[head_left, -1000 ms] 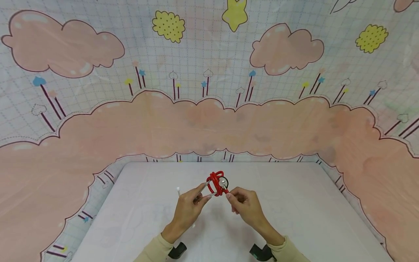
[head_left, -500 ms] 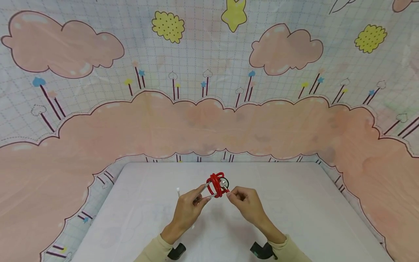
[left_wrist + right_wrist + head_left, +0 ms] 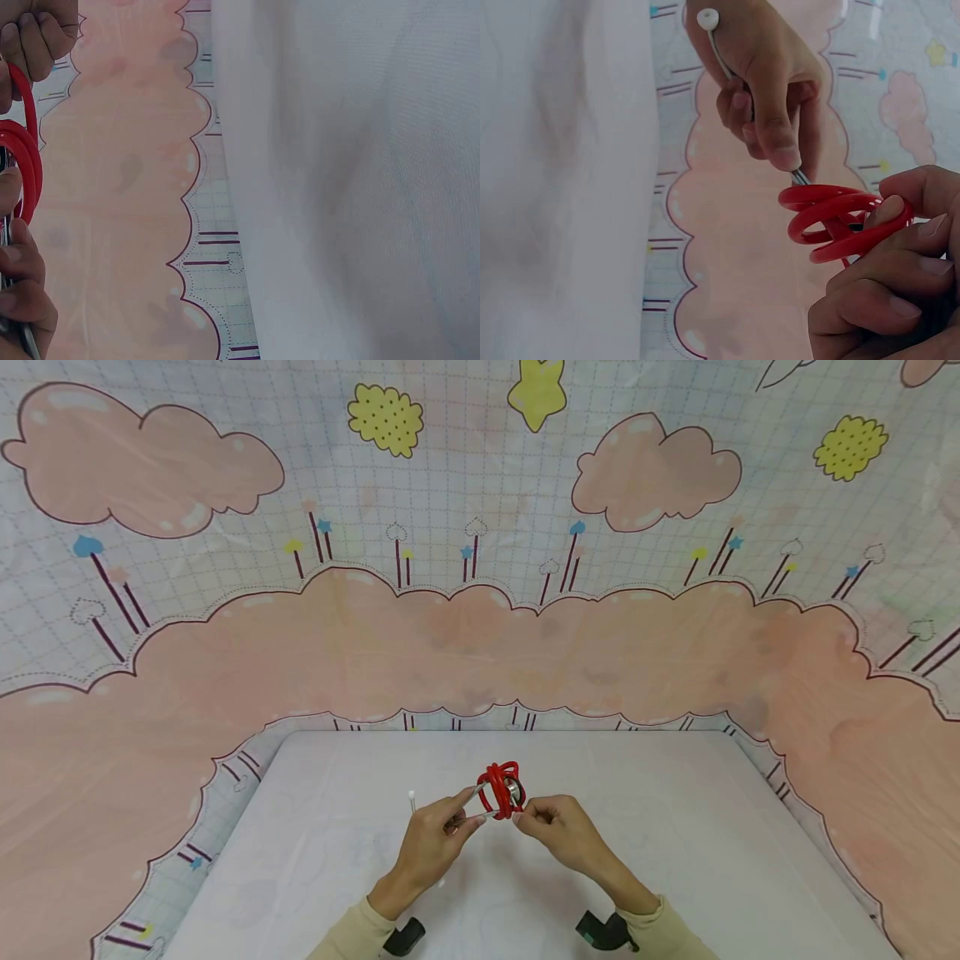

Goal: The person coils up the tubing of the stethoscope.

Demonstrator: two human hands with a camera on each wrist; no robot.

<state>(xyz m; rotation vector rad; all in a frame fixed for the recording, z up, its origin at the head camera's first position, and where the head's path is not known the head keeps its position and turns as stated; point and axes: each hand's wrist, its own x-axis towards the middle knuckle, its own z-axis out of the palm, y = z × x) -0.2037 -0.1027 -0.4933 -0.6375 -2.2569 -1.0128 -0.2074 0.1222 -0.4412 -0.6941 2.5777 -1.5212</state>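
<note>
A stethoscope with its red tubing (image 3: 495, 787) coiled in loops is held up over the table between both hands. My left hand (image 3: 431, 837) grips its metal ear tubes (image 3: 800, 178). One white ear tip (image 3: 708, 19) sticks out behind that hand. The round metal chest piece (image 3: 514, 792) sits at the right side of the coil, partly covered by tubing. My right hand (image 3: 564, 832) pinches the coil's lower right near the chest piece, thumb against forefinger. In the right wrist view the red loops (image 3: 836, 225) run up to the right hand's fingers, which hide the chest piece.
A white table (image 3: 675, 827) lies under both hands. Behind and around it hangs a printed cloth (image 3: 450, 652) with clouds and stars. A black wrist camera (image 3: 405, 937) is worn at the left wrist and another (image 3: 603, 932) at the right.
The coiled stethoscope has dipped slightly toward me. The chest piece has turned from facing up to edge-on, tucked more among the loops. The right hand has shifted slightly down and left at its fingertips.
</note>
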